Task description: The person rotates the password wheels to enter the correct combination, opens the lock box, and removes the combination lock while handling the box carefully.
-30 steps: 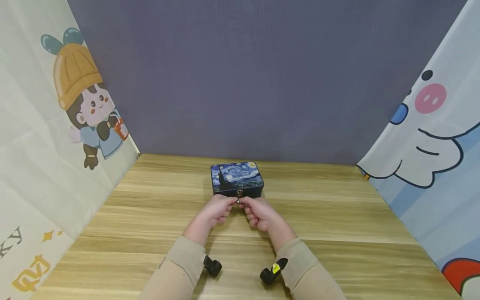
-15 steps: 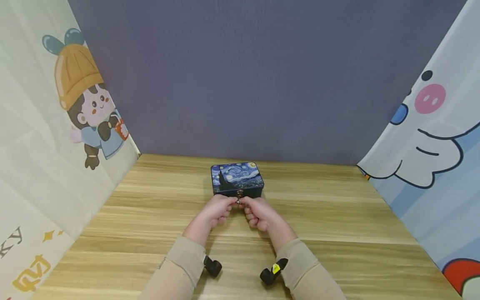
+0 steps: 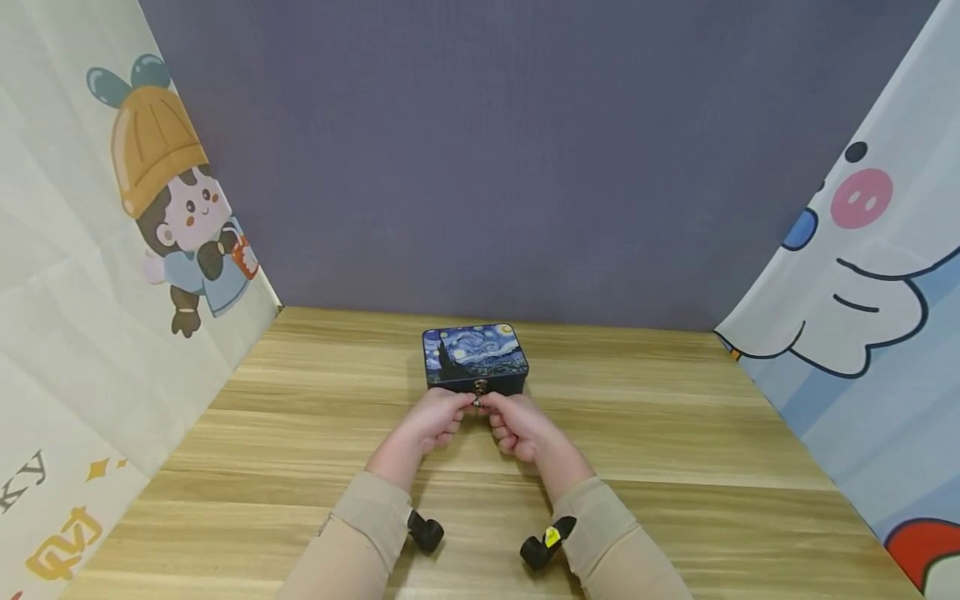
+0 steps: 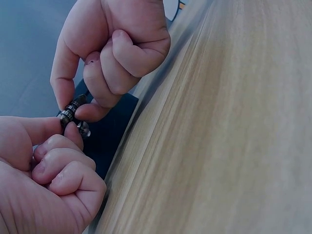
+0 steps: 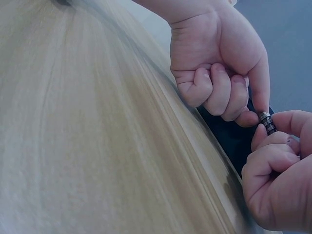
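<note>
A small tin box (image 3: 474, 353) with a swirling blue night-sky painting on its lid sits on the table, lid down. A brass-coloured latch (image 3: 480, 387) is on its front side. Just before it, my left hand (image 3: 435, 415) and right hand (image 3: 521, 425) meet at a small dark combination lock (image 4: 71, 110) with ringed dials. Thumb and forefinger of each hand pinch the lock from opposite ends; the other fingers are curled. Fingertips cover part of the lock, and its shackle is hard to make out. The digits on the dials are too small to read.
The wood-grain table (image 3: 300, 467) reaches back to a plain grey-purple wall (image 3: 480, 167). Printed cloths hang at both sides, a cream one (image 3: 67, 275) left and a blue-and-white one (image 3: 900, 350) right. A black wrist camera (image 3: 426, 533) sits on each sleeve.
</note>
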Demonstrator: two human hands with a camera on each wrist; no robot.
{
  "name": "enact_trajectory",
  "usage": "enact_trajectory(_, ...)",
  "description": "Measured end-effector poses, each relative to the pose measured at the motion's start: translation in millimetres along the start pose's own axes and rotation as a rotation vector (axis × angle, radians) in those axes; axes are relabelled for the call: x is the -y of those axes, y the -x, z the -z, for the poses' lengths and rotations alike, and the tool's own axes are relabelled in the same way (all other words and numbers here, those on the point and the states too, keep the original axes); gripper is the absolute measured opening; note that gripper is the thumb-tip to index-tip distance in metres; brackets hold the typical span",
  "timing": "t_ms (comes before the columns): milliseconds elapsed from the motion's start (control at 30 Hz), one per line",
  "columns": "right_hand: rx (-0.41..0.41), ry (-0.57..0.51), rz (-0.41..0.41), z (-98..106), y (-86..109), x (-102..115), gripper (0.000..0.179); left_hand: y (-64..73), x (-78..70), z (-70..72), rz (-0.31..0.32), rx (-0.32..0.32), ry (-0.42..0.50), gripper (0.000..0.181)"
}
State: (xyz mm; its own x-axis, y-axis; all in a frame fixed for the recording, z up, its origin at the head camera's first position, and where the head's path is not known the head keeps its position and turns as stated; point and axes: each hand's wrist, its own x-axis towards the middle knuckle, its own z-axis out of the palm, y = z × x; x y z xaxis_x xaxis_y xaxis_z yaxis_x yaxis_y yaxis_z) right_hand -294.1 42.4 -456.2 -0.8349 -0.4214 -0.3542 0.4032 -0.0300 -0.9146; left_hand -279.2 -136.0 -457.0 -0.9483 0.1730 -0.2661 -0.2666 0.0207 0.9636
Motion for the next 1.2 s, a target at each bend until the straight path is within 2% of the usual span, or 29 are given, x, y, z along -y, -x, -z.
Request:
enact_trajectory(467, -0.004, -0.004, -0.004, 1.7, -0.4, 0.2, 0.028, -3.1, 1.4, -0.5, -0.005, -0.006, 0.006, 0.029)
enact_trajectory(833, 0.01, -0.048, -0.066, 11.4, -1.7, 4.2, 0.063, -3.5, 0.6, 0.9, 0.01, 0.0, 0.011, 0.027)
enact_trajectory(1200, 0.008, -0.099, -0.086, 17.5, -1.1, 7.6, 0.056, -2.3, 0.0, 1.3, 0.008, -0.001, 0.003, 0.028)
